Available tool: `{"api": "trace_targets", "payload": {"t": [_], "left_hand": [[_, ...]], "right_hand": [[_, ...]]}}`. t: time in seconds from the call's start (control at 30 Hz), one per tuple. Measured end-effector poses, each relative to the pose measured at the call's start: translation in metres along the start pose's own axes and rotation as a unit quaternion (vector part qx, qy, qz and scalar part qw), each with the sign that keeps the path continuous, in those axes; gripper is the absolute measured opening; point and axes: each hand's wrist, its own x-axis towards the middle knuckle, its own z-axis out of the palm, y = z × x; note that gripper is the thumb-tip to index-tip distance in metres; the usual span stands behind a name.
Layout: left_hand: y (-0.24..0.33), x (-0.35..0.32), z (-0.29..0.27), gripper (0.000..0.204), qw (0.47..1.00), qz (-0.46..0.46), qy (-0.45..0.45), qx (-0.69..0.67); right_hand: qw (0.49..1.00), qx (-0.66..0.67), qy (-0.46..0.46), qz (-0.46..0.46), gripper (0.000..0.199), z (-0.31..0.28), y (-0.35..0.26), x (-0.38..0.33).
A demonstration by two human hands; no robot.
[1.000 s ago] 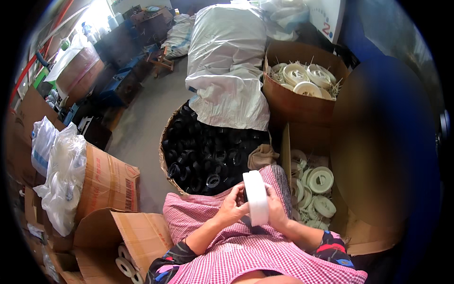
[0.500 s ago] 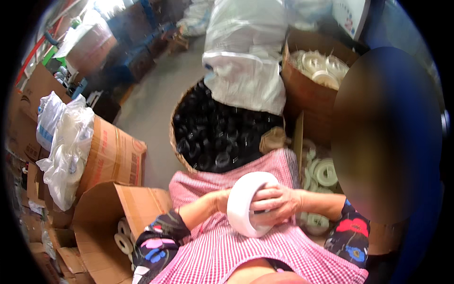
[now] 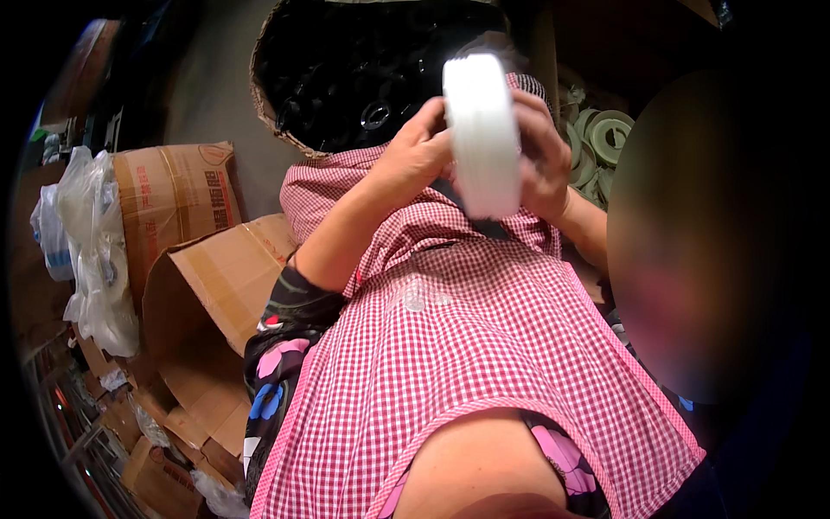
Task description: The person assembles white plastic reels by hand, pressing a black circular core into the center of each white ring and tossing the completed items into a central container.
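Note:
A thick white plastic ring (image 3: 482,143) stands nearly edge-on in front of my chest, slightly blurred. My left hand (image 3: 422,149) grips its left side, the thumb side uppermost. On the opposite side my right hand (image 3: 543,151) is closed on the ring, its fingers bent and partly smeared by motion. Part of both hands is hidden behind the ring. Below lies the red-and-white checked apron (image 3: 484,329) over my lap, with small clear shiny spots or bits on its front. Beyond the ring stands a round-edged carton of black ring-shaped parts (image 3: 346,86).
An open cardboard box (image 3: 220,277) stands at my left, and behind it a taller carton (image 3: 177,186) with clear plastic bags (image 3: 91,251) hanging over it. Pale round parts (image 3: 608,137) lie in a box at the right. A blurred person-like shape covers the far right.
The view has tilted down toward my lap. Both hands have raised the white ring and turned it edge-on; my left hand now shows on its left side.

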Motion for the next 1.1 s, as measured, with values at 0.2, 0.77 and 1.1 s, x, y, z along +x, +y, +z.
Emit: {"api": "trace_targets", "payload": {"t": [0.2, 0.77, 1.1], "left_hand": [[0.009, 0.012, 0.009, 0.062, 0.886, 0.075, 0.048, 0.455], [0.019, -0.004, -0.013, 0.066, 0.884, 0.090, 0.010, 0.459], [0.146, -0.131, -0.063, 0.052, 0.806, 0.227, 0.286, 0.466]], "right_hand": [[0.750, 0.519, 0.132, 0.389, 0.032, 0.012, 0.018, -0.016], [0.783, 0.227, -0.041, 0.578, 0.043, 0.010, -0.013, 0.025], [0.927, 0.089, -0.156, 0.330, 0.023, -0.007, -0.027, 0.066]]}}
